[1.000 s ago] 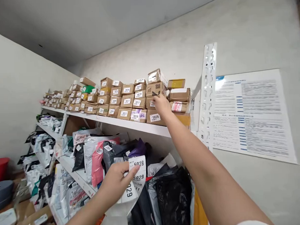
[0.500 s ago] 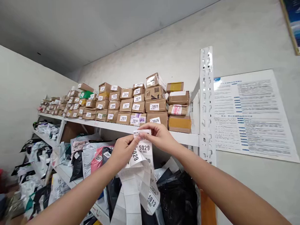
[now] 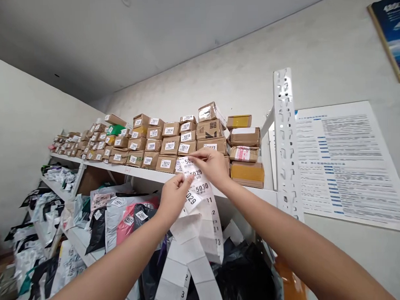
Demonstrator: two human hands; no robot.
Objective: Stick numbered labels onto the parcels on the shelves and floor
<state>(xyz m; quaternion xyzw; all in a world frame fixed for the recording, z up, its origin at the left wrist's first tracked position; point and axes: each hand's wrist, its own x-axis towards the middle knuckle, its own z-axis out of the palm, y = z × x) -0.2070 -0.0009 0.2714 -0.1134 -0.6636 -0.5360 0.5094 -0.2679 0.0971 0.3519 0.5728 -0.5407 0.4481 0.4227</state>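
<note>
A long strip of white number labels (image 3: 206, 202) hangs folded in front of the top shelf, with 5029 and 5030 readable. My right hand (image 3: 213, 165) pinches its upper end, just before the stacked boxes. Lower and to the left, my left hand (image 3: 175, 192) is closed with thumb and fingers together on the strip, near a tilted label marked 5029. The strip's tails dangle below both hands. Right behind them stand cardboard boxes (image 3: 171, 146) with numbered labels; my right hand partly covers the one marked 5027.
A white metal shelf edge (image 3: 145, 173) runs across behind the hands, ending at a perforated upright (image 3: 285, 142). Bagged parcels (image 3: 125, 227) fill the shelves below. A black bag (image 3: 246, 271) sits at lower right. A printed sheet (image 3: 348, 166) hangs on the wall.
My right hand has pulled the strip's end up, away from my left hand, so more labels show between them. The view has shifted slightly, and the strip's tails hang differently.
</note>
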